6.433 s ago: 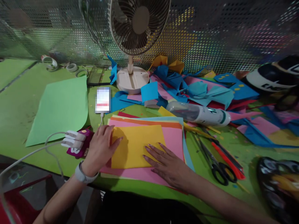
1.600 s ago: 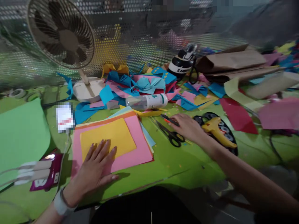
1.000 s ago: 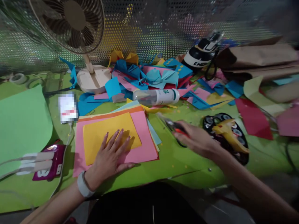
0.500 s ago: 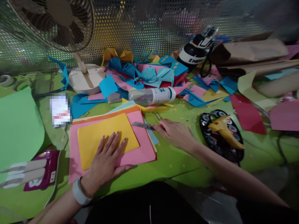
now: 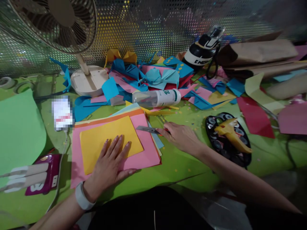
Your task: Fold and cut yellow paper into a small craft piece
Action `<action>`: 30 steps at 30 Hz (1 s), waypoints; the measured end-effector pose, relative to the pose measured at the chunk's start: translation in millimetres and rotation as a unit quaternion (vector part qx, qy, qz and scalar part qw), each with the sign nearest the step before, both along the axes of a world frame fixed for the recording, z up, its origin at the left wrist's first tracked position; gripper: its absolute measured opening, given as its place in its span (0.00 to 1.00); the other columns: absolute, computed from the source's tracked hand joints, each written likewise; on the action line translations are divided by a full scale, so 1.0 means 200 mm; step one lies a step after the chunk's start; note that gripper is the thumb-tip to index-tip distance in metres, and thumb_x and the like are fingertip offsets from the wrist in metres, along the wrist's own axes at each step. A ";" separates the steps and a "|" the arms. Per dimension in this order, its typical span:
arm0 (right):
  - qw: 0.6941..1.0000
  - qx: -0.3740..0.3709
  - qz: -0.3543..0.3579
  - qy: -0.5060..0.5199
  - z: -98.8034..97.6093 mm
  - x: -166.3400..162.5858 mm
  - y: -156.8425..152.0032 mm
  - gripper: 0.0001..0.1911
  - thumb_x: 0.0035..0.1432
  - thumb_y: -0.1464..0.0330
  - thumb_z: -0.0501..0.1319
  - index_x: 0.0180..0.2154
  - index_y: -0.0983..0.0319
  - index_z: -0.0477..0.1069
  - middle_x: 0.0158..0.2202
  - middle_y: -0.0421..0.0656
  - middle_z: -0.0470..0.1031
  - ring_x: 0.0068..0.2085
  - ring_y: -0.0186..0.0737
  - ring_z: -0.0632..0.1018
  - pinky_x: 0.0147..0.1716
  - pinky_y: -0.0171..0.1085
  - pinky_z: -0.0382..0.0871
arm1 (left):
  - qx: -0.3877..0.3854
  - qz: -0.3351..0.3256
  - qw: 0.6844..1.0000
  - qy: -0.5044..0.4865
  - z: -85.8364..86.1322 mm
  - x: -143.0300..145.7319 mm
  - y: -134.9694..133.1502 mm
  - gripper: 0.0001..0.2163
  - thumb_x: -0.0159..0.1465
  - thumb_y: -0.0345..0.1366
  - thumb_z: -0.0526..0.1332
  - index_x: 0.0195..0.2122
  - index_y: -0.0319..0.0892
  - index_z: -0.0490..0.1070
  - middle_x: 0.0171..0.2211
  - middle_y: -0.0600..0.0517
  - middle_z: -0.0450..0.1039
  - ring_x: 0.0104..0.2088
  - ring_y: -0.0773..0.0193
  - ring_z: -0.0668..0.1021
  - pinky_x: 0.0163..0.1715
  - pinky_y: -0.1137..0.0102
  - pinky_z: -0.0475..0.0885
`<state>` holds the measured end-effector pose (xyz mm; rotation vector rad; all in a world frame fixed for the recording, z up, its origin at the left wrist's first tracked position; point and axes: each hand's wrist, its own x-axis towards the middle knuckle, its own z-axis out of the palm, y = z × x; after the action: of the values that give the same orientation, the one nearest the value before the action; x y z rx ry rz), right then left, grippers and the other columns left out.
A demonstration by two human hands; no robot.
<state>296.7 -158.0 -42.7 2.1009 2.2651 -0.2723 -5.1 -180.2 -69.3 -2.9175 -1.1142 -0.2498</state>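
My left hand (image 5: 109, 159) lies flat with fingers spread on a yellow sheet of paper (image 5: 96, 137). Under that sheet is a pink sheet (image 5: 146, 156), on top of a stack whose orange (image 5: 115, 112) and light blue edges show. In my right hand (image 5: 181, 135) is a utility knife (image 5: 148, 129), its long blade pointing left over the pink sheet's right side. The blade tip is a little to the right of the yellow sheet's edge; whether it touches the paper I cannot tell. My right fingers hide most of the knife's handle.
Behind the stack lie a clear bottle (image 5: 148, 98) and a heap of coloured paper scraps (image 5: 153, 76). A fan (image 5: 87, 81) and a phone (image 5: 62, 113) are at left, near a purple power strip (image 5: 54, 172). At right, a yellow glue gun (image 5: 231, 134) rests on a black tray (image 5: 214, 140).
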 end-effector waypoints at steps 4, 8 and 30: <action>1.000 0.002 0.015 0.015 -0.01 0.00 0.00 0.30 0.68 0.49 0.37 0.33 0.61 0.68 0.31 0.46 0.75 0.27 0.39 0.73 0.24 0.37 0.44 | 0.001 0.001 1.000 -0.002 -0.01 0.00 0.00 0.41 0.62 0.62 0.52 0.69 0.42 0.46 0.69 0.40 0.48 0.68 0.48 0.53 0.67 0.53 0.42; 0.999 0.010 0.043 0.032 -0.01 0.00 0.00 0.32 0.69 0.50 0.35 0.33 0.61 0.68 0.30 0.46 0.74 0.27 0.40 0.73 0.25 0.37 0.46 | 0.005 -0.002 1.000 0.001 -0.01 -0.01 0.00 0.40 0.62 0.61 0.52 0.69 0.42 0.49 0.69 0.39 0.49 0.68 0.48 0.53 0.66 0.52 0.43; 0.929 0.142 0.327 0.097 -0.07 0.05 -0.07 0.21 0.67 0.55 0.52 0.47 0.61 0.74 0.37 0.45 0.74 0.37 0.39 0.74 0.32 0.36 0.65 | -0.045 -0.015 0.999 0.013 0.02 0.01 0.01 0.39 0.63 0.60 0.52 0.69 0.46 0.46 0.70 0.41 0.42 0.69 0.45 0.49 0.66 0.48 0.42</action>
<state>306.9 -171.1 -56.4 1.3106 3.1142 -0.1247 -4.0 -178.9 -64.6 -3.0084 -1.1081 -0.1652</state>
